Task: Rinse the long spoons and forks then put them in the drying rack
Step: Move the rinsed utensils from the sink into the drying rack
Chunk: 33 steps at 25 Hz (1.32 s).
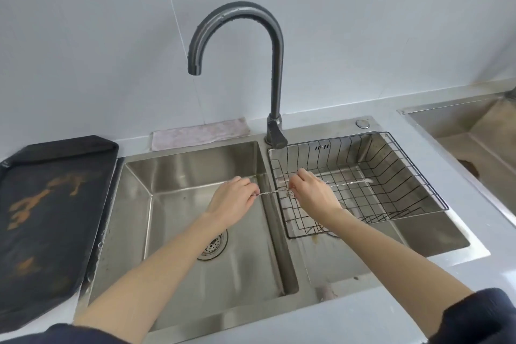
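Presently: left hand (233,200) and right hand (310,190), both pinched shut on one thin utensil (272,192), spoon or fork unclear, spanning the sink (195,153) divider. Its far end lies over the rack's (418,198) left edge; another utensil (351,182) rests inside.

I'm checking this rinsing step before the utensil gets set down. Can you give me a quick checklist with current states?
1. Left hand grips the long utensil: ok.
2. Right hand pinches it too: ok.
3. Drying rack sits in the right basin, under the right hand: ok.
4. One utensil already lies in the rack, room beside it: ok.
5. Faucet water off: cannot tell.
6. Held piece is spoon or fork: cannot tell.
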Each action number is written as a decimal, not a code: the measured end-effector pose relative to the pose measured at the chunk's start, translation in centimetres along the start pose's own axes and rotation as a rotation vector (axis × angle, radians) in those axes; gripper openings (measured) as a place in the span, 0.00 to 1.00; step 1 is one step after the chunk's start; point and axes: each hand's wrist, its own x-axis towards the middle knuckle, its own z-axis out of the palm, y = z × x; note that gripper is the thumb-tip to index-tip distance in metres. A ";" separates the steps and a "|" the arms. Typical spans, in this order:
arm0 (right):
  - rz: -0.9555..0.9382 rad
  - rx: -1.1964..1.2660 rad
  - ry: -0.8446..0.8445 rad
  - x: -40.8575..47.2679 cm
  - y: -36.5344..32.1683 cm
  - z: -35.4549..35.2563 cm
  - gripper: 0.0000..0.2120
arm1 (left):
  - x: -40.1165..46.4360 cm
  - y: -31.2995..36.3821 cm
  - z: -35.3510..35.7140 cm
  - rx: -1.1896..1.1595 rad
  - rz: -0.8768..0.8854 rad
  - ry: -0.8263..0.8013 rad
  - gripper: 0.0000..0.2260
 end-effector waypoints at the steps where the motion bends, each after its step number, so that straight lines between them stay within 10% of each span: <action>1: -0.001 -0.010 0.012 -0.1 1.2 -0.4 0.08 | 0.8 0.9 0.2 -0.002 0.002 -0.004 0.12; 17: 0.078 0.001 -0.130 -0.2 18.0 -2.5 0.09 | 11.7 11.6 5.5 -0.091 -0.066 -0.212 0.11; 33: 0.134 0.045 -0.440 0.8 20.7 2.5 0.09 | 12.5 11.4 11.9 -0.010 -0.079 -0.466 0.10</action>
